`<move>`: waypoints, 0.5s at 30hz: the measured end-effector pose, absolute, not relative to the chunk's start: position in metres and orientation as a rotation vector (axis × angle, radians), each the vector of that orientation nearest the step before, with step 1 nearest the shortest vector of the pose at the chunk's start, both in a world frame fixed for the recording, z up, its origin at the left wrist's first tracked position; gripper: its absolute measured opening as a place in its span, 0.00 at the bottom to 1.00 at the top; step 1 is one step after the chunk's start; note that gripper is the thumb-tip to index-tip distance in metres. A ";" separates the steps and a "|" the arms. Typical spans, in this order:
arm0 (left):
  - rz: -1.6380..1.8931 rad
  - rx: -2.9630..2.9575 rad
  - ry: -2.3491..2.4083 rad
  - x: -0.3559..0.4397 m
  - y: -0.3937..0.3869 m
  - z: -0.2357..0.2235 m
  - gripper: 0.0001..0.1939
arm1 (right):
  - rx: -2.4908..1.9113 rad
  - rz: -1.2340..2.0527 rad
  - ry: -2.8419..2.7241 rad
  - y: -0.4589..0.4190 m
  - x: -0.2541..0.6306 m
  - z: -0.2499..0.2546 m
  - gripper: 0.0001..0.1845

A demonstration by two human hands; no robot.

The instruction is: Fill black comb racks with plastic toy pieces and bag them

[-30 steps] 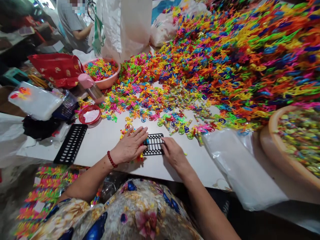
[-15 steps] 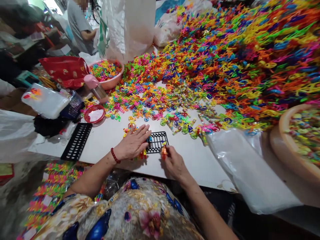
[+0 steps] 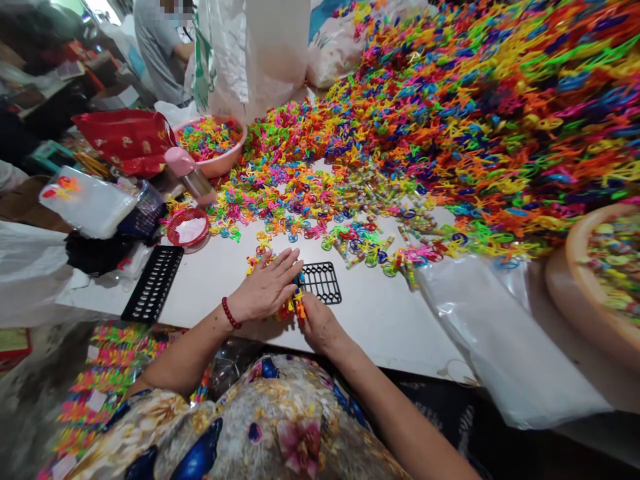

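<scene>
My left hand (image 3: pixel 264 285), with a red bead bracelet, lies flat with fingers stretched out over a row of small colourful plastic toys (image 3: pixel 254 260). Those toys sit at the left part of a black slotted plastic rack (image 3: pixel 321 265), whose right part shows bare slots. Close against the left fingers, my right hand (image 3: pixel 321 323) pinches a small orange and yellow plastic toy (image 3: pixel 300 306) at the rack's near side. My left palm hides most of the row, and I cannot tell how the held toy meets the rack.
A large heap of bright plastic pieces (image 3: pixel 450 127) covers the table's back and right. A second black rack (image 3: pixel 154 283) and a red basket (image 3: pixel 188 227) lie left. Clear plastic bags (image 3: pixel 490 327) and an orange tub (image 3: pixel 575 267) stand right. A person (image 3: pixel 163 57) is behind.
My right hand has moved left with the toy, from the rack's right part to beside my left fingers. More of the rack's right part shows. My left hand has stayed put.
</scene>
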State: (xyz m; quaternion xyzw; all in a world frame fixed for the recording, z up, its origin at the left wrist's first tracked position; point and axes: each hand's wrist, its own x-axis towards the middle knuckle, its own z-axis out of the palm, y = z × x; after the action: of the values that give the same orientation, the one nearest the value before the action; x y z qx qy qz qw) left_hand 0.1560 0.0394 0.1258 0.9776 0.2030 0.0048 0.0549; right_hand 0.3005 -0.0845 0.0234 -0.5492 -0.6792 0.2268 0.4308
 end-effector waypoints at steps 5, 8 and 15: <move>-0.004 2.990 0.603 0.156 0.039 0.125 0.28 | -1.478 0.539 -1.802 -0.081 0.302 0.028 0.12; -0.008 3.006 0.573 0.156 0.039 0.125 0.29 | -1.511 0.580 -1.843 -0.077 0.304 0.028 0.09; 0.038 3.041 0.568 0.157 0.038 0.122 0.23 | -1.475 0.603 -1.817 -0.075 0.304 0.030 0.10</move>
State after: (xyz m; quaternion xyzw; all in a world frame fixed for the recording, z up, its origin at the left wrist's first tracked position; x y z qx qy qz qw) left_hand 0.1573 0.0379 0.1223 0.9826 0.1836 0.0122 0.0240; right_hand 0.3036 -0.0749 0.0302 -0.5706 -0.7029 0.2334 0.3548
